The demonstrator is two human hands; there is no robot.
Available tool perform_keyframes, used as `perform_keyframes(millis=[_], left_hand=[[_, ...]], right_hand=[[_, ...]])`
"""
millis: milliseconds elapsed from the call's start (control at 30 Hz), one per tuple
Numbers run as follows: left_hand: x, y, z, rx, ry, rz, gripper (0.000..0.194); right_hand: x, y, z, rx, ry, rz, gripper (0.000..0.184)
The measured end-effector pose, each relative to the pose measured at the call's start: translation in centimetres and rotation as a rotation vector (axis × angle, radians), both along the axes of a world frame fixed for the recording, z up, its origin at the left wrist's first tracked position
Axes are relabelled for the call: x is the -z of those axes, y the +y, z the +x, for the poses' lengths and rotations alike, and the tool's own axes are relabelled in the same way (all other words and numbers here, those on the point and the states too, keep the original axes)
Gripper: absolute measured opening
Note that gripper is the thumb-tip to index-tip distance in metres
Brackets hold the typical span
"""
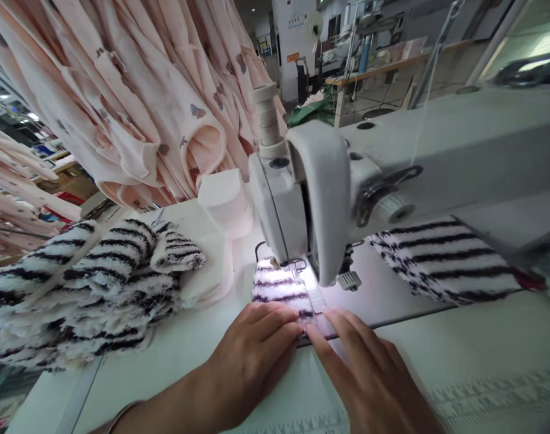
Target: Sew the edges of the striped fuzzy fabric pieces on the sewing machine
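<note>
A piece of black-and-white striped fluffy fabric (pixel 277 283) lies under the lit needle area of a white sewing machine (pixel 279 205). My left hand (pixel 250 361) is closed on its near edge, fingers together and pressing down. Beside it, my right hand (pixel 362 367) has its fingers stretched out and apart. Its fingertips touch down at the fabric's right edge, around a pale strip. The needle tip itself is too bright and small to make out.
A heap of striped fluffy pieces (pixel 107 289) lies at the left, and another striped piece (pixel 446 259) right of the needle. Pink printed garments (pixel 166 90) hang behind. A thread spool (pixel 268 120) tops the machine. Ruler markings (pixel 496 392) run along the near table edge.
</note>
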State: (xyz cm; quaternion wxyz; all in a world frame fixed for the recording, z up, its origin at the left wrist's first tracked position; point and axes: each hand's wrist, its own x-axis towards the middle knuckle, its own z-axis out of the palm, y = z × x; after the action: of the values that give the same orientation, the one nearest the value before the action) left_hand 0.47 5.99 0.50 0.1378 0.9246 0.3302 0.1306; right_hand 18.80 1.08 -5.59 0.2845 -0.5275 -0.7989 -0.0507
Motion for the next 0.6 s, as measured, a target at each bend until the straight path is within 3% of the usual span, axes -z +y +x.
perform_keyframes(millis=[400, 600], left_hand=[[0.8, 2.6, 0.1, -0.065, 0.071, 0.189, 0.027], [1.9, 4.4, -0.7, -0.054, 0.044, 0.372, 0.031]], right_hand=[[-0.6, 4.3, 0.5, -0.035, -0.036, 0.004, 0.052], [-0.1, 4.2, 0.0, 0.028, 0.014, -0.033, 0.056]])
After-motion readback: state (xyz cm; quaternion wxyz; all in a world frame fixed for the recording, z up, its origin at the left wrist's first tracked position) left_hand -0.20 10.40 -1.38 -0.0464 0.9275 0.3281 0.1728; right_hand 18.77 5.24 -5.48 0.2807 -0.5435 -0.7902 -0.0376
